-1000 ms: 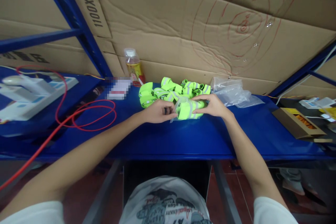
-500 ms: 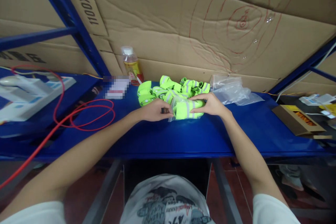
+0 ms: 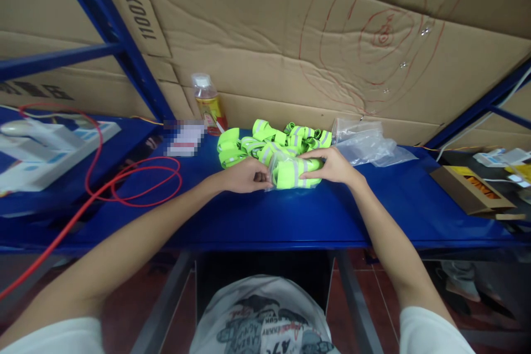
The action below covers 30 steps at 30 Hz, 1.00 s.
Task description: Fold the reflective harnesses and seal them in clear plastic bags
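Observation:
A bundle of folded neon-yellow reflective strap with grey stripes lies on the blue table, partly inside a clear plastic bag. My left hand pinches the bag's edge at the left end, its fingers curled. Around the right end of the bundle, my right hand has its thumb in front and fingers on top. Right behind it is a loose heap of the same reflective straps. Whether the bag covers the bundle's right end is hidden by my right hand.
Clear plastic bags lie to the right of the heap. A bottle stands at the back left, near a card blurred out. A red hose coils on the left. An open cardboard box sits at the right, and cardboard walls the back.
My left fingers have shifted slightly and closed more at the bag's edge. The bundle has edged a little to the left; my right hand stays almost still.

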{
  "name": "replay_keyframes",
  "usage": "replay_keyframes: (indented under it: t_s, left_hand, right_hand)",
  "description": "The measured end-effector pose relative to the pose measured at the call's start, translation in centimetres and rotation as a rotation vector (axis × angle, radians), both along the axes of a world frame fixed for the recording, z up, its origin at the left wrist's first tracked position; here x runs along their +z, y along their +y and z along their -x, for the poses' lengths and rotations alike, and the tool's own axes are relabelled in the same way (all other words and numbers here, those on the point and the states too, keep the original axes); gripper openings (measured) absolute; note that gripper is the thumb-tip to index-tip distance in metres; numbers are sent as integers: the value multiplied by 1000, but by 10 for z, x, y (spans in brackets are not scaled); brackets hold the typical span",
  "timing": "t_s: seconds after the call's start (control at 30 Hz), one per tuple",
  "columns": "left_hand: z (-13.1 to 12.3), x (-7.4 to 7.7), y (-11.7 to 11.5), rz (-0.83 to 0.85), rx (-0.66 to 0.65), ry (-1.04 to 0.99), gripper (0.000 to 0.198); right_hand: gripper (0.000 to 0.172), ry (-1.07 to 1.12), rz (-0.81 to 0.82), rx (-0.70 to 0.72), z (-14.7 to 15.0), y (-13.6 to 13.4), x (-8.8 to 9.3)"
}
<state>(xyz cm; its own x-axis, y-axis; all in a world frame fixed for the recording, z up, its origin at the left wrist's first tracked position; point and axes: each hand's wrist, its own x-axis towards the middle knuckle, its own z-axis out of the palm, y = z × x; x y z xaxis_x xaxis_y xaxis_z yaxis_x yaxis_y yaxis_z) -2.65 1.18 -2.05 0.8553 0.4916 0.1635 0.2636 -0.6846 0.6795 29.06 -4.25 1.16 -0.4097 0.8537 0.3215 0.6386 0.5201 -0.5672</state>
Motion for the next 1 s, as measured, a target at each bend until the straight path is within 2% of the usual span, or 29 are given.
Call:
replay_keyframes:
  t_s: [0.17,0.37,0.57,0.8,1.0]
  left_hand:
    - [1,-2,4,1,9,39,25]
    - [0,-5,3,-75,-47,87,17]
    - [2,0,2,-129,-19,105,13]
    - [7,17,1,-103,-47,-10,24]
    - [3,10,-2,-96,-50,-71,23]
  right_hand:
    - [57,2,-1,-9,1,0,0]
    - [57,-15,-3,-21,1,0,0]
    - [56,-15,-8,-15,1,0,-1]
    - [57,-25,-12,2,1,-1,0]
    - [57,-29,-10,7,1,-1,-1]
